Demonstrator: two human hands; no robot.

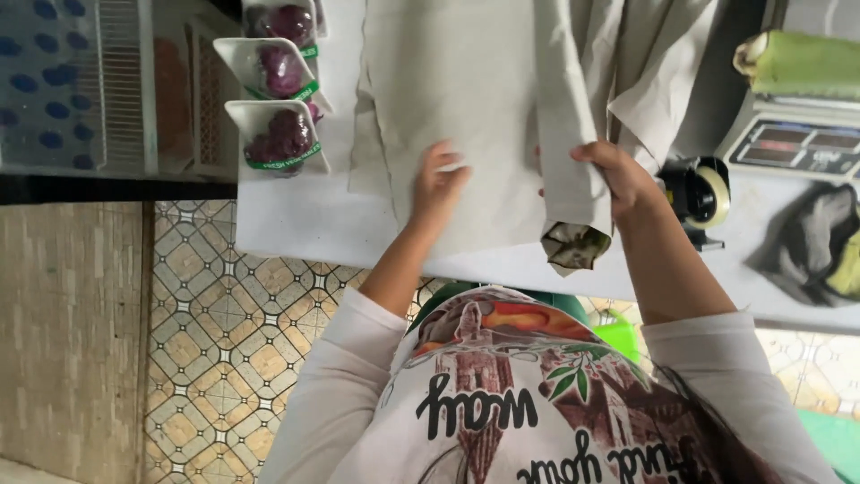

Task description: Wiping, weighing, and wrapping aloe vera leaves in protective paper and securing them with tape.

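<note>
The left hand [439, 184] lies open, flat on the grey paper [466, 99] on the table [296, 224]; the right hand [618, 179] grips the paper-wrapped bundle [573, 193]. Press the sheet firmly and roll snugly; leafy ends poke out below.

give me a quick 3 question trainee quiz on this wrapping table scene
1. True or false: the right hand grips a rolled grey paper bundle.
2. Which lies under the left hand? A) the flat sheet of grey paper B) a tape dispenser C) a scale
3. How many white foam trays of purple fruit sit in a row at the white table edge?

Key: 1 true; 2 A; 3 three in view, the farthest one cut off by the frame.
</note>
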